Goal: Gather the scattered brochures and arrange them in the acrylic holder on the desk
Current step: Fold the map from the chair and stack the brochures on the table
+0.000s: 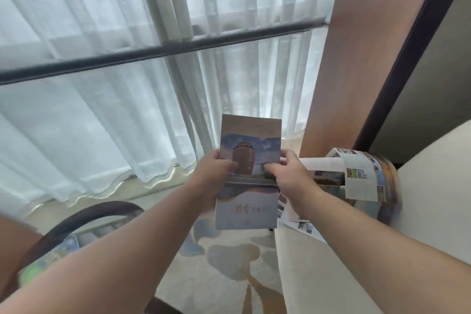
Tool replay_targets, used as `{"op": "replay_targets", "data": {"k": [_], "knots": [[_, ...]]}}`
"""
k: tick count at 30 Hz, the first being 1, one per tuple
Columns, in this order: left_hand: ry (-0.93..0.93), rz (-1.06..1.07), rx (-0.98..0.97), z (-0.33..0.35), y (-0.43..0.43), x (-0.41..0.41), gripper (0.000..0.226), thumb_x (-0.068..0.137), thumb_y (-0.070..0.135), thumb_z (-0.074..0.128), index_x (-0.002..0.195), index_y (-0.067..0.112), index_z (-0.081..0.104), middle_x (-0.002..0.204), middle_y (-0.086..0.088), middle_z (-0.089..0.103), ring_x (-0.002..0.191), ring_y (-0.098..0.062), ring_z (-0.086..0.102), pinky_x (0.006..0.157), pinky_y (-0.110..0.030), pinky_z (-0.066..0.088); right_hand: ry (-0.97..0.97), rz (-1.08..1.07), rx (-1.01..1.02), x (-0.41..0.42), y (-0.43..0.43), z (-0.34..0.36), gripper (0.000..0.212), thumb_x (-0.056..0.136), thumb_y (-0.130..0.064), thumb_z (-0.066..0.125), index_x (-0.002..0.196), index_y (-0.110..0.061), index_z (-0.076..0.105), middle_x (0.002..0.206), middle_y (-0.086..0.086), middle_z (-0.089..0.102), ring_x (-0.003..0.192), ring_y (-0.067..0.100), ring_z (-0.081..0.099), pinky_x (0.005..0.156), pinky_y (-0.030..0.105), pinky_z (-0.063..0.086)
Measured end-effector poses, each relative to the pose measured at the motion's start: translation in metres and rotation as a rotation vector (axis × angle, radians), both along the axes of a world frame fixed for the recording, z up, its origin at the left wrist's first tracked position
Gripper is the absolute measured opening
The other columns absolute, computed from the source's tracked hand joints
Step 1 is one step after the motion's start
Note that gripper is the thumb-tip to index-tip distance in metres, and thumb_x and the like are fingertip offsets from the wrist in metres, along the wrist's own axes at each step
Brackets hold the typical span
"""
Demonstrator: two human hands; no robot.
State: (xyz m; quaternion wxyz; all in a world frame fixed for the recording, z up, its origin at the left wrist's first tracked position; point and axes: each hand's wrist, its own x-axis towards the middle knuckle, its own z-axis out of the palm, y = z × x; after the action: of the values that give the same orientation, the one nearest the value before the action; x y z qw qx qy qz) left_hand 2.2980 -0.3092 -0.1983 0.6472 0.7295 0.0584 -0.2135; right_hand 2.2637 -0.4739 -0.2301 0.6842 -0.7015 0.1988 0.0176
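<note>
White sheer curtain [89, 109] fills the far side from the left edge to the middle, its wavy hem ending just above the floor. A dark rail [158, 52] crosses behind it on a slant. A brown wood panel [356, 58] stands upright just right of the curtain, edged by a dark strip.

Cream upholstery [318, 275] takes up the lower right, and its long edge runs from the bottom towards the panel. A patterned carpet [229, 262] in cream, blue-grey and tan lies between that edge and a dark curved chair back [76, 219] at lower left, leaving an open lane of floor beneath my forearms. A blurred colourful sheet [63, 247] lies within the chair's curve, too soft for me to say what it is.

Unfolded brochures [356, 178] lie loose on the far end of the upholstery, one curling up and over, another hanging past the near edge.

I hold one brochure [248, 181] upright in the air over the carpet, cover towards me, well apart from the curtain and just left of the loose ones. My left hand [216, 168] grips its left edge, thumb on the cover and fingers curled behind. My right hand [293, 173] pinches its right edge at about the same height, thumb on the front and fingers wrapped round the back. The top and bottom edges stand free.
</note>
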Motion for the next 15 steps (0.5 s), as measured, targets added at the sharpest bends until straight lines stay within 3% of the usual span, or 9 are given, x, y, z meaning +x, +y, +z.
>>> {"op": "replay_targets", "data": {"k": [2, 4, 7, 9, 13, 15], "knots": [[0.043, 0.067, -0.056, -0.001, 0.045, -0.001, 0.025, 0.085, -0.002, 0.055, 0.105, 0.009, 0.066, 0.102, -0.024, 0.070, 0.083, -0.040, 0.072, 0.068, -0.053, 0.060, 0.020, 0.023, -0.014, 0.001, 0.041, 0.003, 0.046, 0.089, -0.025, 0.060, 0.132, -0.025, 0.043, 0.113, 0.008, 0.064, 0.099, 0.029, 0.065, 0.089, 0.055, 0.054], [0.054, 0.085, -0.070, -0.002, 0.090, -0.005, 0.023, 0.087, -0.001, 0.055, 0.105, 0.008, 0.065, 0.104, -0.025, 0.070, 0.088, -0.042, 0.071, 0.073, -0.055, 0.059, 0.030, 0.070, -0.034, 0.003, 0.081, 0.004, 0.029, 0.089, -0.023, 0.058, 0.117, -0.018, 0.056, 0.106, 0.012, 0.069, 0.094, 0.032, 0.068, 0.083, 0.057, 0.057], [-0.074, 0.121, 0.216, -0.009, 0.157, -0.009, 0.030, 0.087, 0.012, 0.061, 0.116, 0.011, 0.057, 0.112, -0.017, 0.066, 0.097, -0.036, 0.066, 0.088, -0.051, 0.055, -0.019, 0.115, -0.157, 0.006, 0.147, 0.005, 0.010, 0.091, -0.016, 0.056, 0.094, -0.016, 0.066, 0.092, 0.011, 0.072, 0.086, 0.033, 0.070, 0.073, 0.059, 0.058], [-0.152, 0.211, 0.373, -0.010, 0.196, -0.011, 0.049, 0.088, 0.027, 0.063, 0.132, 0.019, 0.045, 0.119, -0.009, 0.058, 0.100, -0.027, 0.060, 0.086, -0.040, 0.050, -0.064, 0.143, -0.270, 0.007, 0.192, 0.008, 0.011, 0.092, -0.015, 0.054, 0.088, -0.019, 0.064, 0.087, 0.009, 0.071, 0.081, 0.031, 0.070, 0.070, 0.057, 0.058], [-0.060, 0.129, 0.122, -0.020, 0.241, -0.011, 0.048, 0.086, 0.047, 0.065, 0.126, 0.027, 0.051, 0.109, -0.003, 0.068, 0.093, -0.020, 0.069, 0.080, -0.043, 0.059, -0.164, 0.368, -0.320, 0.007, 0.270, 0.006, 0.012, 0.087, -0.026, 0.056, 0.094, -0.033, 0.063, 0.089, -0.004, 0.070, 0.081, 0.018, 0.070, 0.075, 0.049, 0.059], [-0.044, 0.186, 0.118, -0.034, 0.261, -0.005, 0.032, 0.089, 0.040, 0.063, 0.117, 0.024, 0.058, 0.106, -0.002, 0.071, 0.091, -0.019, 0.071, 0.078, -0.042, 0.060, -0.186, 0.586, -0.326, 0.008, 0.302, -0.002, 0.017, 0.085, -0.031, 0.061, 0.101, -0.039, 0.064, 0.094, -0.011, 0.070, 0.084, 0.009, 0.069, 0.080, 0.039, 0.059]]}}
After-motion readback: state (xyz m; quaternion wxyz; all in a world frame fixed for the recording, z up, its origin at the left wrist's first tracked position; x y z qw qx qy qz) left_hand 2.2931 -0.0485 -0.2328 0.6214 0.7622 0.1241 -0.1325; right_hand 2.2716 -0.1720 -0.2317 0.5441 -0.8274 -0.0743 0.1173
